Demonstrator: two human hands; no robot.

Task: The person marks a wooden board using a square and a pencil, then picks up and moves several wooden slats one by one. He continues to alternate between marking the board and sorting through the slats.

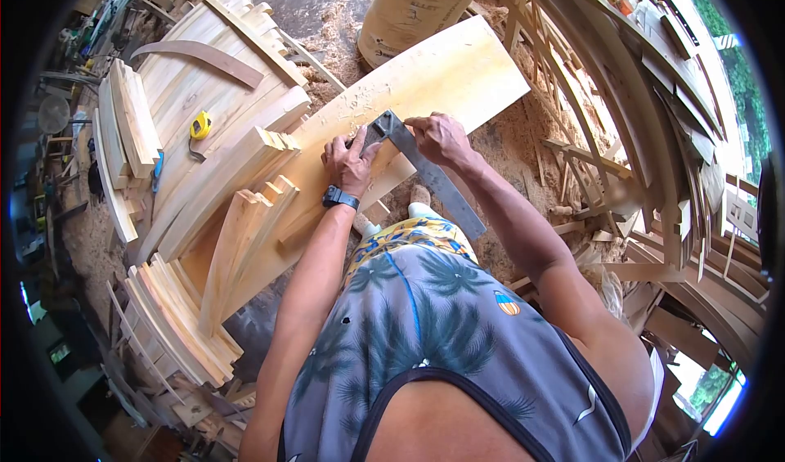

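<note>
A wide wooden board [425, 78] lies slantwise in front of me, with a carpenter's square across its near edge. The long dark metal blade of the square [446, 192] reaches past the board towards my body. My left hand [347, 166], with a watch on the wrist, is closed around the square's short arm and presses it to the board. Beside the blade's upper end, my right hand [442, 138] is curled with thumb and index finger pinched at the board. Whatever is in that pinch is too small to make out.
Curved wooden pieces [233, 249] stand on the board's left part. Further left, a yellow tape measure [200, 125] and a thin curved strip [200, 57] rest on joined planks. A large paper sack [413, 12] stands behind. Curved timbers [630, 78] are stacked at right; shavings cover the floor.
</note>
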